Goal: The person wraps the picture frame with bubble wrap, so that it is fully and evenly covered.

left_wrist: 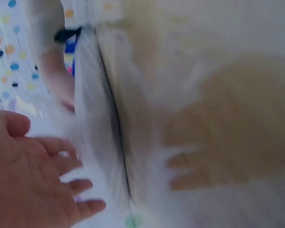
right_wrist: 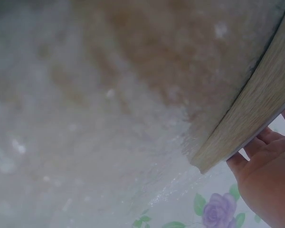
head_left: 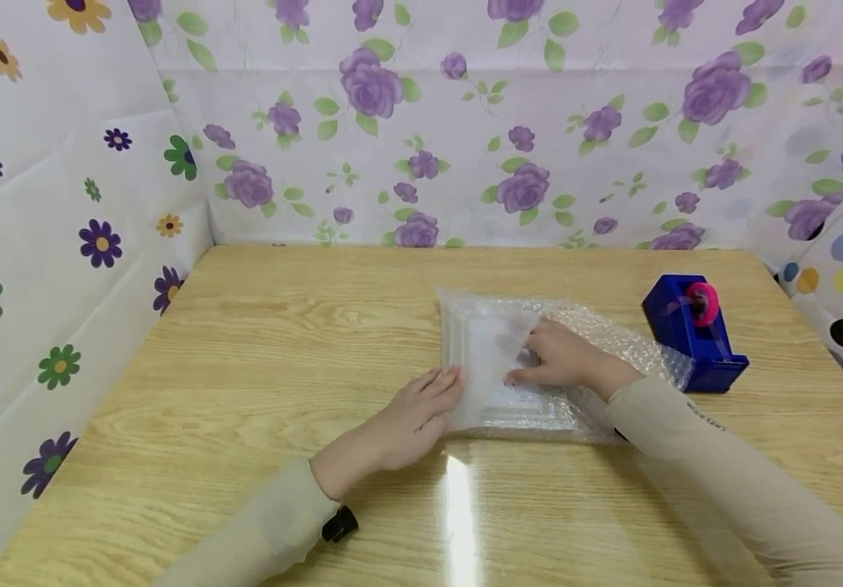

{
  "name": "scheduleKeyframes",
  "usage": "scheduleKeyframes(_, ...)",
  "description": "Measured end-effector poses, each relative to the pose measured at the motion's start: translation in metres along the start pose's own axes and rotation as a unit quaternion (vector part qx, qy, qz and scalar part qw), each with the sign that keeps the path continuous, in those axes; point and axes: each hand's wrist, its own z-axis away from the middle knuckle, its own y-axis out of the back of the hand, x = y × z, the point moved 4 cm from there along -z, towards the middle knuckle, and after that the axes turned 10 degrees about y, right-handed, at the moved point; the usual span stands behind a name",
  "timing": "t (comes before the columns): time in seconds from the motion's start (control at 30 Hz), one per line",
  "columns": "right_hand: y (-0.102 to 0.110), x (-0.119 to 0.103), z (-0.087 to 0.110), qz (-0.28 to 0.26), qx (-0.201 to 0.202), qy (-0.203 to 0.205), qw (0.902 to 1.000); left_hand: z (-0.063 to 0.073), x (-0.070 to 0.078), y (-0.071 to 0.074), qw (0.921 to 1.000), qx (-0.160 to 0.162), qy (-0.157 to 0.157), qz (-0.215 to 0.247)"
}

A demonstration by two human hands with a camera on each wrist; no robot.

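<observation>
A picture frame (head_left: 476,359) with a pale, stepped border lies in clear bubble wrap (head_left: 612,330) on the wooden table. My left hand (head_left: 412,416) rests at the near left edge of this bundle, fingers extended; in the left wrist view the left hand (left_wrist: 33,175) has its fingers spread beside the wrap. Over the middle of the bundle, my right hand (head_left: 564,355) holds the edge of a milky flap of wrap with bent fingers. The right wrist view shows the right hand (right_wrist: 270,171) at a wood-grained edge; its thumb is hidden there.
A blue tape dispenser (head_left: 696,334) with a pink-cored roll stands right of the bundle, close to the loose end of the wrap. Flower-patterned cloth (head_left: 465,122) hangs behind the table (head_left: 282,326), and more printed cloth lines both sides.
</observation>
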Motion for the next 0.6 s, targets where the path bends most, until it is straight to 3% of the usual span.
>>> scheduleKeyframes(0.27,-0.002,0.0,0.0,-0.01,-0.002,0.002,0.9999,-0.011,-0.009,0.01,0.9976,0.041,-0.054,-0.014)
scheduleKeyframes(0.47,-0.002,0.001,-0.001,-0.023,0.002,0.001,0.9997,-0.017,-0.017,0.016,0.997,0.01,-0.059,0.048)
scheduleKeyframes(0.6,-0.001,0.002,0.001,-0.051,0.021,-0.002,0.9985,-0.02,-0.017,0.017,0.997,-0.003,-0.06,0.05)
